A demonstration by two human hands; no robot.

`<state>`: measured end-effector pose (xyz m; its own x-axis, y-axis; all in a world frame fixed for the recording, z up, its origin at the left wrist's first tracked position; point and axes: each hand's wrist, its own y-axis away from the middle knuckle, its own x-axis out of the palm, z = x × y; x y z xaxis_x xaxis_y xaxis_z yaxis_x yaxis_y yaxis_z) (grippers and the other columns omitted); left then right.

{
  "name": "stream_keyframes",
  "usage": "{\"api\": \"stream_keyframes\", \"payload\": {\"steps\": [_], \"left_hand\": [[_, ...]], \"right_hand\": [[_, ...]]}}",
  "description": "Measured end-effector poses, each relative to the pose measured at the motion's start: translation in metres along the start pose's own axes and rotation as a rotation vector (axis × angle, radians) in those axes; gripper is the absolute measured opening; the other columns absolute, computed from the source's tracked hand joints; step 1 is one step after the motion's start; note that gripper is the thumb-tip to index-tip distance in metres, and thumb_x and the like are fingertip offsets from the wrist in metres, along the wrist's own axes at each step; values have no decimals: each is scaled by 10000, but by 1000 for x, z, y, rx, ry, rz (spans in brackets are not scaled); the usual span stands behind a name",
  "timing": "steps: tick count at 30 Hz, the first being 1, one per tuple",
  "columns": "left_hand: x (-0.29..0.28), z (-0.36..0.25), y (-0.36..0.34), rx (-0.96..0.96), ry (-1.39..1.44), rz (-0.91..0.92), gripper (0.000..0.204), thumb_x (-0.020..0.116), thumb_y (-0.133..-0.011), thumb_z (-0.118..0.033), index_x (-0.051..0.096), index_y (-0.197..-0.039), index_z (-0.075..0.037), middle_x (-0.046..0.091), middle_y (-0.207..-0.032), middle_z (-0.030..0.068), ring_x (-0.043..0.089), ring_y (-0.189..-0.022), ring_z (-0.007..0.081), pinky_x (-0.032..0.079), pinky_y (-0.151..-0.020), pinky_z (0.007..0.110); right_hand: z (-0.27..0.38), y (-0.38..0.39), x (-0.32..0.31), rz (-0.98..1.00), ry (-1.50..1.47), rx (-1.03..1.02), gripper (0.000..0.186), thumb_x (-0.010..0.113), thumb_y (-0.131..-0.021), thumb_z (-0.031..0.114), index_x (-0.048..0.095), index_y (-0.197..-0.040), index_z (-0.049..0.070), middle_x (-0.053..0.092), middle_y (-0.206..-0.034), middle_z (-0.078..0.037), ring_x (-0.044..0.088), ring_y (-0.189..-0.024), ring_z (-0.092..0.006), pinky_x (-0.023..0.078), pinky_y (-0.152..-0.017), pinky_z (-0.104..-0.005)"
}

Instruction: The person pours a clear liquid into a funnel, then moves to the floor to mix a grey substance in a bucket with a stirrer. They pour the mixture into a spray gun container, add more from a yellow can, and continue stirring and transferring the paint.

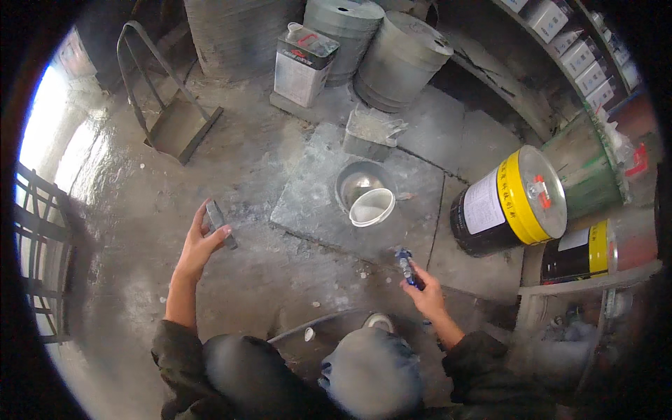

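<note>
My left hand [204,241] grips a flat grey bar-shaped object [219,220] upright at the left of the floor slab [297,196]. At lower right, my right hand [425,294] is closed round a small blue-and-silver tool [404,260] whose kind I cannot make out. Between and beyond my hands, a round steel bowl [346,178] sits on the slab, with a white plastic tub [373,213] tilted at its front.
A grey container with crumpled plastic [364,143], a rectangular can [297,80] and grey drums [395,59] stand behind. Yellow-black drums [528,217] and shelves of white boxes [581,52] line the right. A metal carrier [182,133] and a grid rack [45,248] are left.
</note>
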<state>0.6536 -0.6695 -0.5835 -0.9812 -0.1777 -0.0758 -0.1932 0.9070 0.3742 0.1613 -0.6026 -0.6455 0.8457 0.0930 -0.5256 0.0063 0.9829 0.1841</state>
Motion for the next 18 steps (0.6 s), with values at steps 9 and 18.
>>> {"api": "stream_keyframes", "payload": {"steps": [9,18], "left_hand": [[12,-9,2,65,54,120,909,783,-804,-193,266,-1538,-48,571,-1282,170,585,-1129,248,460,-978,359],[9,-1,-2,159,-34,143,902,765,-808,-162,259,-1551,-98,583,-1232,173,580,-1086,216,466,-954,336]], "right_hand": [[-1,-37,-81,-140,281,-175,612,700,-757,-38,584,-1350,62,707,-1143,-180,676,-976,-175,499,-859,-292],[60,-55,-106,-206,841,-99,610,684,-734,3,625,-1313,186,674,-1128,-209,648,-984,-404,524,-837,-432]]}}
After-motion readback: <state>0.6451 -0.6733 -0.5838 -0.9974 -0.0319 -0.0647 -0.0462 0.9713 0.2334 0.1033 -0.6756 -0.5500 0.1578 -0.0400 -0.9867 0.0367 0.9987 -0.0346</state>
